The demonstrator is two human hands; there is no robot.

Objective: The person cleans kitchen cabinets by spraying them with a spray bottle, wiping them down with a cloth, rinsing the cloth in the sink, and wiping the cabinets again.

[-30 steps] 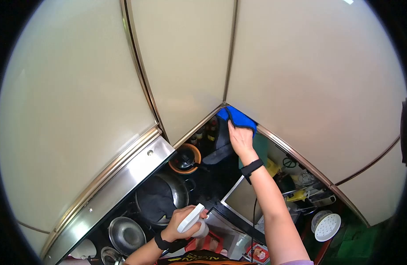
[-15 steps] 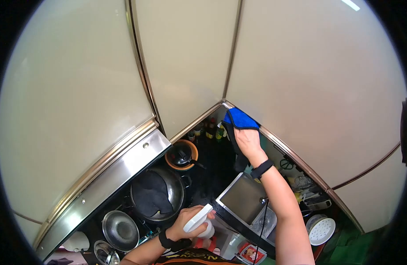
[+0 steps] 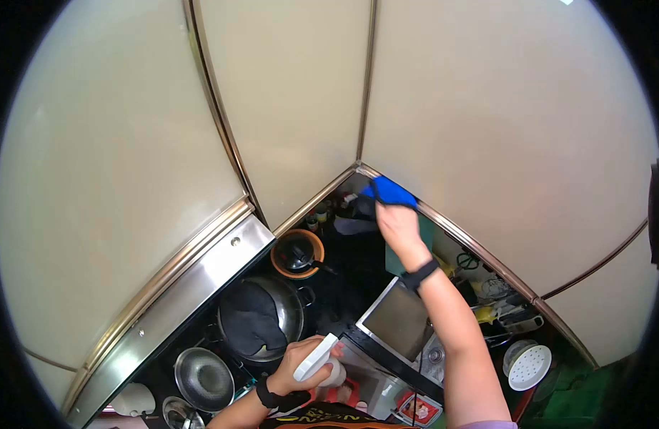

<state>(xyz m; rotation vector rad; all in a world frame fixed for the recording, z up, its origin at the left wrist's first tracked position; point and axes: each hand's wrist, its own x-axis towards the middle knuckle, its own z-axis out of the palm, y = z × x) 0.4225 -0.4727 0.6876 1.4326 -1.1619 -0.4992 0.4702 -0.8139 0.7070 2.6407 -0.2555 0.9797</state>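
Here | blue cloth (image 3: pixel 395 192) is gripped by right hand (image 3: pixel 399 226), spread on its far side beside cabinet edge (image 3: pixel 472 247) | spray bottle (image 3: pixel 316 357) clasped by left hand (image 3: pixel 292 366), near-left

The right fingers (image 3: pixel 384 213) are in the rag (image 3: pixel 392 191), at the lower edge of the cabinet (image 3: pixel 487 121). Left of them, small bottles (image 3: pixel 317 216) stand on the bench (image 3: pixel 344 275); farther left and nearer the person, a small pan (image 3: pixel 295 252) sits in a bowl (image 3: pixel 318 243). The left fingers (image 3: pixel 304 348) are around the sprayer (image 3: pixel 316 359). Just left of them and beyond lies the wok (image 3: pixel 292 307) with a cloth (image 3: pixel 251 314) in it; farther left is a skillet (image 3: pixel 204 379). Right of them is the sink (image 3: pixel 376 303), with the colander (image 3: pixel 529 367) well to the right.
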